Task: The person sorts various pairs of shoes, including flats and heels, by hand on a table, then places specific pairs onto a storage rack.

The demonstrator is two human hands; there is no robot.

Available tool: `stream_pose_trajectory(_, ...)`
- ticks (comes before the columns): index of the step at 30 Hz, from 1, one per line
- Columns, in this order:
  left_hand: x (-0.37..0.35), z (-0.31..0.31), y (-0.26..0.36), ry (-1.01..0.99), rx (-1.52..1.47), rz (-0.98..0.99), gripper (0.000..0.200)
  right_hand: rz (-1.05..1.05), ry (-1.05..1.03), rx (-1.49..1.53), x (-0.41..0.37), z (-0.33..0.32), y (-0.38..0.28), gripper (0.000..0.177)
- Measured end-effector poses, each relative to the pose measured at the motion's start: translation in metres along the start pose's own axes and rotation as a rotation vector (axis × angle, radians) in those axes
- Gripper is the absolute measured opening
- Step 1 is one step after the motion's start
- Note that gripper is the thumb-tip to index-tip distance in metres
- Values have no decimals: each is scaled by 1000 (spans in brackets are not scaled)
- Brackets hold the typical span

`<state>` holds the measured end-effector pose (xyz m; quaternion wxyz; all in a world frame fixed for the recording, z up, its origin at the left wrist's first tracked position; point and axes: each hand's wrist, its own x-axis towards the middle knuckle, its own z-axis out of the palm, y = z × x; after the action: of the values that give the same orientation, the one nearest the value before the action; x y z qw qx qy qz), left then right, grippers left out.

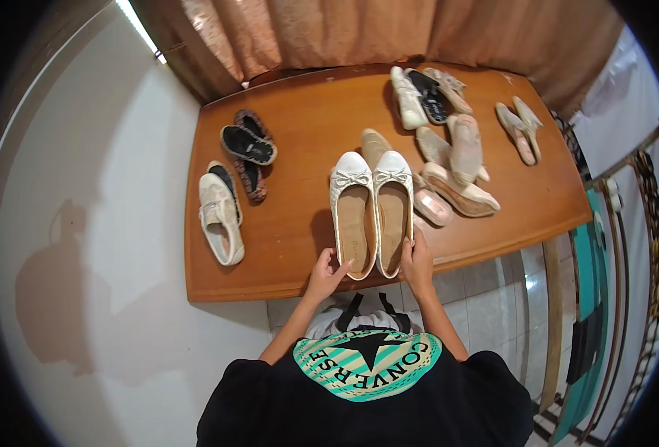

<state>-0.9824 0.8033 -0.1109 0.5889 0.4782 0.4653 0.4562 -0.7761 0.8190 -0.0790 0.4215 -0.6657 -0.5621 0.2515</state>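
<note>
A pair of white ballet flats with bows is held side by side, toes pointing away from me, over the front part of the wooden table (292, 223). My left hand (328, 274) grips the heel of the left flat (353, 216), its thumb at the inner sole. My right hand (418, 262) is closed on the outer heel side of the right flat (393, 212). Just behind the toes lies a beige shoe (376, 145), partly hidden by the flats.
At the table's left are cream shoes (221, 223) and dark patterned ones (249, 145). Several beige shoes (463, 149) lie right of centre, below a white and black group (410, 97). Pale slip-ons (519, 130) stand far right. A curtain (344, 33) hangs behind.
</note>
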Motion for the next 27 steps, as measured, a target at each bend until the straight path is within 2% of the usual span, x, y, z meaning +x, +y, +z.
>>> stream_pose_trajectory(6, 3, 72, 5, -209, -34, -131, 30, 86, 206, -18, -19, -72, 36, 31)
stream_pose_trajectory(10, 6, 124, 3, -310, 30, -121, 29, 176, 276, -20, -33, -119, 62, 31)
stream_pose_trajectory(12, 7, 154, 2, -342, -1, -144, 30, 174, 301, -35, -41, -143, 80, 37)
stream_pose_trajectory(15, 9, 199, 1, -407, 29, -141, 31, 162, 390, -16, -52, -180, 99, 37)
stream_pose_trajectory(19, 9, 252, -13, -537, 25, -94, 31, 269, 468, -39, -73, -231, 114, 37)
stream_pose_trajectory(27, 15, 359, -21, -838, 58, -176, 32, 397, 678, -9, -119, -314, 150, 40)
